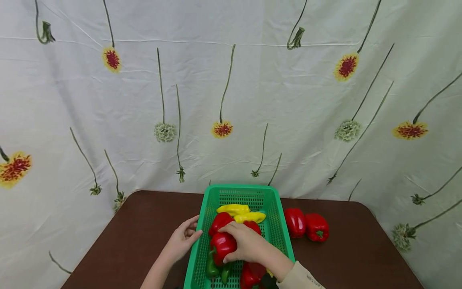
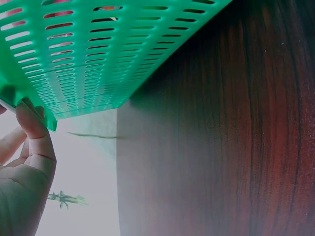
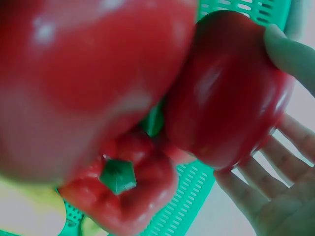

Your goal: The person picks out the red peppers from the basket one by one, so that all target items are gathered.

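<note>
My right hand (image 1: 249, 243) grips a red bell pepper (image 1: 222, 248) over the green basket (image 1: 286, 228), thumb on its near side and fingers over its top. In the right wrist view the same pepper (image 3: 226, 93) lies between the thumb and the spread fingers, beside another red pepper (image 3: 128, 187) with a green stem. My left hand (image 1: 180, 241) is at the basket's left rim; in the left wrist view its thumb and fingers (image 2: 34, 123) hold the rim's edge. Several red peppers lie under and around the right hand, partly hidden by it.
Inside the basket, yellow peppers (image 1: 250, 217) lie at the far end and green peppers (image 1: 212, 269) toward the near left. Two red bell peppers (image 1: 317, 227) sit on the dark wooden table (image 1: 144, 224) right of the basket. A flowered cloth (image 1: 231, 88) hangs behind.
</note>
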The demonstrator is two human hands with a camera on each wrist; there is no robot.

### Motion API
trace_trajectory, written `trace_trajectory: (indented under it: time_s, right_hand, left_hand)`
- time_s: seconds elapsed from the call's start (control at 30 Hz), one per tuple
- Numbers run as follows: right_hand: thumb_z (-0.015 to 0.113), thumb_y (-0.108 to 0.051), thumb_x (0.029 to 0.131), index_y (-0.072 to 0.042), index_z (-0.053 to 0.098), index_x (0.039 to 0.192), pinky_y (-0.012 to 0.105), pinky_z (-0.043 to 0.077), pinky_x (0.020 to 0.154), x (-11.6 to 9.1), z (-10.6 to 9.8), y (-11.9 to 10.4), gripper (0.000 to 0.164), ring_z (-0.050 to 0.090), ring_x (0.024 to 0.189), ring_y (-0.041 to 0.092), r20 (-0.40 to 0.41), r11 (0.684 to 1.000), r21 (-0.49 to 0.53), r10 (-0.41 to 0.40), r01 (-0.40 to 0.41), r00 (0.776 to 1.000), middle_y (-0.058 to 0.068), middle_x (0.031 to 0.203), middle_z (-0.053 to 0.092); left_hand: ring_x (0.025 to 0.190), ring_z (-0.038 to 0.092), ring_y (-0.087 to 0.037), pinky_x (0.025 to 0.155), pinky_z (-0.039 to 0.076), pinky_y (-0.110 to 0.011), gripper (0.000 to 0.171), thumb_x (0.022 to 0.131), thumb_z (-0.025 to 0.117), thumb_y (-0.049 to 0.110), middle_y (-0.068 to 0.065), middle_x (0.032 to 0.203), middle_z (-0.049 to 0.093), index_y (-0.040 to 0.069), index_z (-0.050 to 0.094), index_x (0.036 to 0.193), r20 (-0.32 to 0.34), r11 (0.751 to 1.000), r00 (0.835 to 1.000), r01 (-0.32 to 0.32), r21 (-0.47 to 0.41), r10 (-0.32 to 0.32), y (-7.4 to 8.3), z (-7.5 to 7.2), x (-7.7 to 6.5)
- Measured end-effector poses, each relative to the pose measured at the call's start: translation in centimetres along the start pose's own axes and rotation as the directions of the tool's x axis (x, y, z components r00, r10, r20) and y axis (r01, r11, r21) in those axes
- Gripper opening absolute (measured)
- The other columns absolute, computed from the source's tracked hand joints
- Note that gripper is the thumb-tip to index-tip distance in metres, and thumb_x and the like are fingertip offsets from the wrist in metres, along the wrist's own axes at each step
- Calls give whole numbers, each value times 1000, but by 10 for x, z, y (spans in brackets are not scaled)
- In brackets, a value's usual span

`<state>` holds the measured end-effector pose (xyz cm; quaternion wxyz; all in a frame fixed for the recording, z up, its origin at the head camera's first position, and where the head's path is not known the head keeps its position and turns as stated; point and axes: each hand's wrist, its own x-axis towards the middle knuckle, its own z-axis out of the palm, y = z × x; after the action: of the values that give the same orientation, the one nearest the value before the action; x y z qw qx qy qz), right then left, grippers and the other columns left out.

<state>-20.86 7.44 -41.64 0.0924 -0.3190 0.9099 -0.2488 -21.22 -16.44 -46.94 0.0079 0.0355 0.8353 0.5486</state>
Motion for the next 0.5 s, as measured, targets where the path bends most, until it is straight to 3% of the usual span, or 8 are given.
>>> trace_trajectory:
  time_s: [0.3,0.5]
  right_hand:
    - [82,-39,79,-15,57,135,27,54,78,-12,-22,14,66,56,110,20,-106,976,219,20,4,994,2,129,60]
    - [81,-37,81,-12,57,135,35,55,85,-25,-38,26,64,56,113,25,-193,934,356,86,-12,977,6,129,60]
  left_hand:
    - [90,59,-15,74,51,-27,52,96,64,11,-18,121,56,-4,47,143,6,1000,1000,7,-1,-7,1,-1,0]
    - [90,59,-15,74,51,-28,52,96,64,10,-19,121,56,-4,46,143,8,1000,1000,15,-5,-15,0,0,1]
